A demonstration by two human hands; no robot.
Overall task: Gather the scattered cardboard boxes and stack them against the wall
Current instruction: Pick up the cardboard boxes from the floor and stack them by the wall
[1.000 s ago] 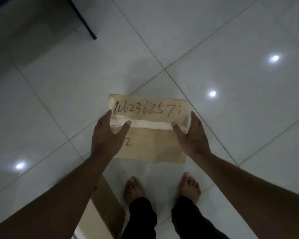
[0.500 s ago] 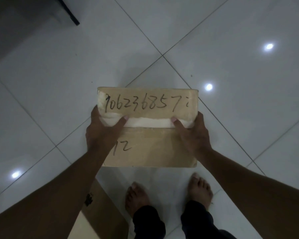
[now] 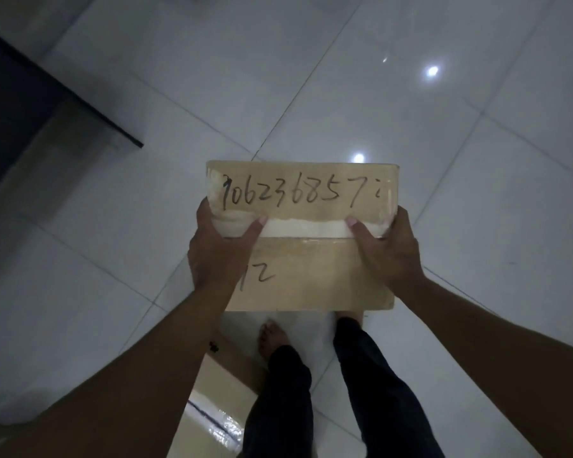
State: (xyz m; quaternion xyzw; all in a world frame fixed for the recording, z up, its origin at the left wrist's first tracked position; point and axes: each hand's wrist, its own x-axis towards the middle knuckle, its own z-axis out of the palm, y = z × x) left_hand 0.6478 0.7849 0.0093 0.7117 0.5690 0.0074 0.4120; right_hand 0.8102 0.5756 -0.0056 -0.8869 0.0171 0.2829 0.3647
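Observation:
A brown cardboard box with black handwritten digits and a strip of pale tape on top is held up above the white tiled floor. My left hand grips its left side, thumb lying on the tape. My right hand grips its right side in the same way. A second cardboard box with clear tape lies on the floor by my left foot, partly hidden under my left arm.
A dark piece of furniture with a black edge fills the upper left. White glossy floor tiles stretch ahead and to the right. My bare feet and dark trousers are below the held box.
Both hands closed on the box's sides and lifted it off the floor toward the camera. The view swung so the dark furniture takes up more of the left.

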